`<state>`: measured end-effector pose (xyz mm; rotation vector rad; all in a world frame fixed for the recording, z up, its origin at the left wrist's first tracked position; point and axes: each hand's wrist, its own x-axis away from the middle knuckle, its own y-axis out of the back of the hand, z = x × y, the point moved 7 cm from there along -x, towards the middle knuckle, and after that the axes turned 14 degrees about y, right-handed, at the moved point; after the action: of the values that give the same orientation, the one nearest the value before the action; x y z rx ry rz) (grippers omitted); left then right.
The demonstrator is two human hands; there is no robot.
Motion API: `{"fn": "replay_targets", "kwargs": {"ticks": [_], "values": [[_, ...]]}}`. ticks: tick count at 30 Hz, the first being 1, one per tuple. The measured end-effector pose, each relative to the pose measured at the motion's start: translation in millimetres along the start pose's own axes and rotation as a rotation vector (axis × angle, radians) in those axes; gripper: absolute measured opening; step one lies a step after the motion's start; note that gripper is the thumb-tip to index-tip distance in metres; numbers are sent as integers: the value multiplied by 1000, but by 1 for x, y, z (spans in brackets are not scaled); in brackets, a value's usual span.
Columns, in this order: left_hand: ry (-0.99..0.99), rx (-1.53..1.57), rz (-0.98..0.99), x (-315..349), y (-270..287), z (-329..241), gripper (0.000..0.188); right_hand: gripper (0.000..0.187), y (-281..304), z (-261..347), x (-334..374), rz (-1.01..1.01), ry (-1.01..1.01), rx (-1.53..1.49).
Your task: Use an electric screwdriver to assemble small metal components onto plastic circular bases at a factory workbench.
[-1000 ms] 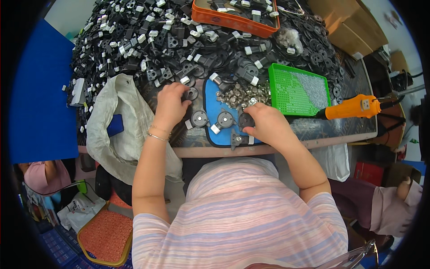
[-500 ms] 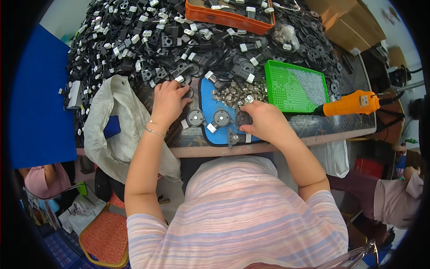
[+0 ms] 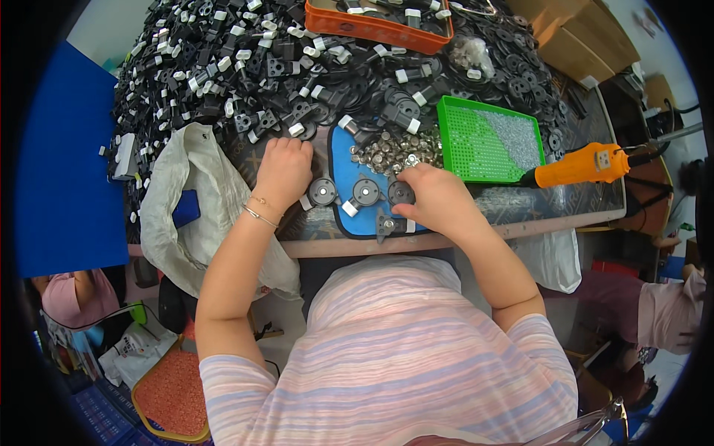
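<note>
A blue mat [image 3: 343,160] lies at the table's front. My right hand [image 3: 437,195] is at its right side, thumb and forefinger closed about a black round disc [image 3: 401,192]. To the left on the mat is a black wheel piece with a white tab [image 3: 365,192]; a similar wheel piece [image 3: 322,192] overlaps the mat's left edge. A black bracket [image 3: 385,225] lies near the front edge. Shiny metal caps [image 3: 383,152] are heaped behind the discs. My left hand [image 3: 285,169] is curled, fingers together, by the pile's front; whatever is under them is hidden.
A big pile of black parts with white tabs [image 3: 223,67] fills the back, an orange tray [image 3: 379,28] on it. A green tray of small silvery pieces [image 3: 491,141] and an orange power screwdriver [image 3: 584,167] are at right, a pale sack [image 3: 178,163] at left.
My left hand has drawn its fingers together and come slightly back from the pile. My right hand stays at the round disc. The view has shifted slightly.
</note>
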<state>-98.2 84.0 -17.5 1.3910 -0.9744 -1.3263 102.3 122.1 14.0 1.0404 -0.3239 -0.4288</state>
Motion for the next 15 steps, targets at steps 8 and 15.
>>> {"fn": "replay_targets", "kwargs": {"ticks": [8, 15], "values": [[32, 80, -67, 3, 6, 12, 7, 42, -3, 0, -2, 35, -27, 28], [289, 585, -234, 7, 64, 2, 22, 51, 16, 5, 6, -217, 58, -43]]}}
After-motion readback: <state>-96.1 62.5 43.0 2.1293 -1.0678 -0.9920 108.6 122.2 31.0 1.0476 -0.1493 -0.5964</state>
